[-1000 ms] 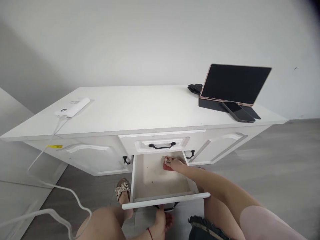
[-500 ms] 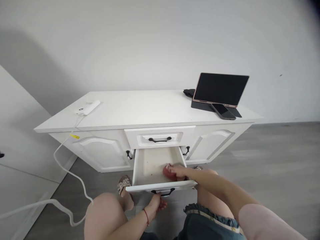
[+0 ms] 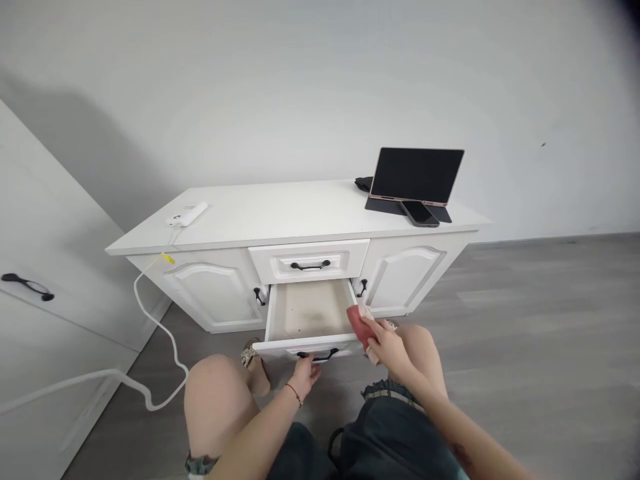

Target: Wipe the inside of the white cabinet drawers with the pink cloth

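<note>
A red cloth (image 3: pixel 359 325) with a pale side is bunched in my right hand (image 3: pixel 386 343), whose fingers are closed on it. This hand is at the right front corner of the pulled-out lower drawer (image 3: pixel 273 347). Dark specks and a greyish smudge show on the drawer's pale bottom. My left hand (image 3: pixel 306 375), with a red string at the wrist, is at the drawer's black handle (image 3: pixel 327 355). Its upper fingers hook the handle's left part, while the other fingers hang loosely below.
On the white cabinet (image 3: pixel 270 207) stand a tablet (image 3: pixel 417 175), a phone (image 3: pixel 420 214) and a white device (image 3: pixel 187 215) with a white cable (image 3: pixel 173 340) running down left. The closed upper drawer (image 3: pixel 310 257) sits above. My knees flank the open drawer. Another white cabinet is at left.
My right hand has lifted the red cloth out of the drawer's inside to its right front corner. My left hand stays at the handle. The view has shifted slightly.
</note>
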Action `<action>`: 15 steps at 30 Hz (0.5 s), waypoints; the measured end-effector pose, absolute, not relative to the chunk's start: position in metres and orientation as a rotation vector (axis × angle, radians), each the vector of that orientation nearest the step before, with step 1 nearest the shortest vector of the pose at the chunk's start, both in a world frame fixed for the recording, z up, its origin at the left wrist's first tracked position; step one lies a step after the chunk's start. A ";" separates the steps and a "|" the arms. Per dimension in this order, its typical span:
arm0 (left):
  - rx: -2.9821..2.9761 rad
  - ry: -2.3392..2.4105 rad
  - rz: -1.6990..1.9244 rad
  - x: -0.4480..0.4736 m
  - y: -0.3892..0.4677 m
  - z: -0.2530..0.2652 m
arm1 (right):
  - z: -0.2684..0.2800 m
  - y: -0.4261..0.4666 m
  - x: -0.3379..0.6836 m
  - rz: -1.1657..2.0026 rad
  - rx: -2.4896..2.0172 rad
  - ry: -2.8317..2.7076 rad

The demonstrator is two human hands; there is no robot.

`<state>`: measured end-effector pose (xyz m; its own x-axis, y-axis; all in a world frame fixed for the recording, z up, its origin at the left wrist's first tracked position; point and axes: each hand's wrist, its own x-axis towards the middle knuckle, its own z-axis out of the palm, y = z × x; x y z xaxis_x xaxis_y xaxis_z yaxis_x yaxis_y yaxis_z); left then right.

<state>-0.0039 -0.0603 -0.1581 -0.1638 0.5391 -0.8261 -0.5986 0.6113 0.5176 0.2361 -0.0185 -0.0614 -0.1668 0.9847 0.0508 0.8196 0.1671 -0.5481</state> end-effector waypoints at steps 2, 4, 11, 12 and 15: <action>-0.087 1.381 1.078 -0.002 -0.063 -0.162 | -0.082 -0.039 0.225 0.447 -1.821 -1.984; -0.095 1.307 1.159 -0.003 -0.069 -0.164 | -0.097 -0.050 0.206 0.327 -1.828 -1.953; -0.043 1.071 1.387 -0.003 -0.096 -0.167 | -0.090 -0.060 0.130 0.197 -1.754 -2.175; -0.037 1.059 1.386 -0.002 -0.096 -0.168 | -0.089 -0.063 0.119 0.204 -1.746 -2.213; -0.017 1.046 1.345 -0.001 -0.094 -0.168 | -0.091 -0.071 0.081 0.228 -1.666 -2.319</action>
<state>-0.0006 -0.0935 -0.1676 -0.1323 0.7755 -0.6173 -0.7895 0.2941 0.5387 0.0815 -0.0714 -0.0911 -0.2984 0.9454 0.1307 0.9019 0.3242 -0.2856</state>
